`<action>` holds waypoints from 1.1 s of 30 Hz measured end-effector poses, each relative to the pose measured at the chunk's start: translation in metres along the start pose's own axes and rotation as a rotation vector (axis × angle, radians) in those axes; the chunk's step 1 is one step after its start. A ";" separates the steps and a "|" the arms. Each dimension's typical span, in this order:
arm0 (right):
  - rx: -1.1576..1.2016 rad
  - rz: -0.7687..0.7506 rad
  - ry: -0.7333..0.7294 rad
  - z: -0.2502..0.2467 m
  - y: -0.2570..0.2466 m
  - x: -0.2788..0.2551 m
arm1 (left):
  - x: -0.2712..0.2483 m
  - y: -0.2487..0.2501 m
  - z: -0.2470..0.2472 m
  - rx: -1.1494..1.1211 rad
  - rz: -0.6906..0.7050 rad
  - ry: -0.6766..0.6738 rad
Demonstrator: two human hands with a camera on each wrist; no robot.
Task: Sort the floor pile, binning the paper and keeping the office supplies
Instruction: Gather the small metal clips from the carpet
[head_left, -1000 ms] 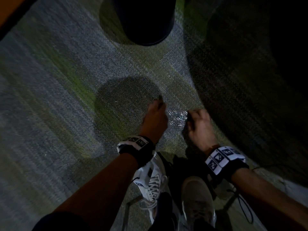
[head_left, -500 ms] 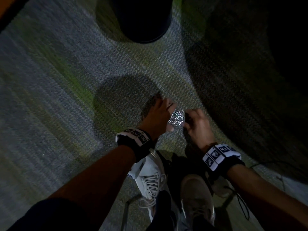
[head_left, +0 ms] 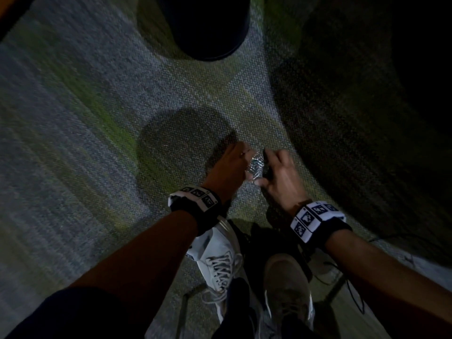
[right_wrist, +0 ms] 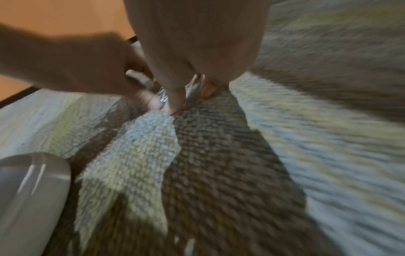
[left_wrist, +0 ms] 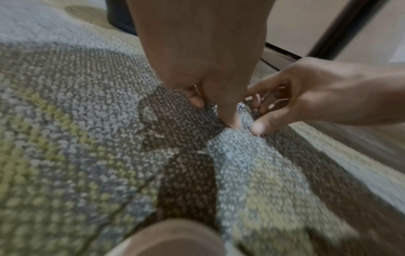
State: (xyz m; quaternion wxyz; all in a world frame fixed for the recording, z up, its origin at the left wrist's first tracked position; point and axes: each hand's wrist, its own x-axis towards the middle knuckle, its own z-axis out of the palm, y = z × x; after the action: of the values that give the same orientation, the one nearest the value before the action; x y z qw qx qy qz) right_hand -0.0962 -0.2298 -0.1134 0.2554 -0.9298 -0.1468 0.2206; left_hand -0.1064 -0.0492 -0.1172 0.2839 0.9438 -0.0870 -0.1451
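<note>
A small heap of silver paper clips (head_left: 255,165) lies on the patterned carpet (head_left: 97,118), squeezed between my two hands. My left hand (head_left: 234,165) cups it from the left, with curled fingers and thumb tip down on the carpet. My right hand (head_left: 272,166) closes in from the right, fingers curled round the heap. In the left wrist view the paper clips (left_wrist: 242,106) glint between both thumbs. In the right wrist view only a sliver of the paper clips (right_wrist: 162,98) shows. No paper is in view.
A black bin (head_left: 208,28) stands on the carpet straight ahead. Two stray clips lie apart, one (head_left: 242,105) beyond the hands, one (head_left: 165,145) to the left. My shoes (head_left: 217,263) are just behind the hands. A cable (head_left: 354,297) runs at the right.
The two hands have drawn together, gathering the spread clips into a tighter heap between them. The view has shifted slightly.
</note>
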 end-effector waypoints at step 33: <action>0.594 0.225 0.125 -0.162 -0.082 0.001 | -0.001 0.082 -0.175 -0.304 -0.167 0.205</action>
State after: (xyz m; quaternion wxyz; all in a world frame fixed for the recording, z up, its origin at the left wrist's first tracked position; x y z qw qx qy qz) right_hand -0.0293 -0.2284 0.0554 0.4980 -0.8369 0.0435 0.2232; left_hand -0.0578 -0.0268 0.0681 0.4173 0.9039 0.0439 -0.0830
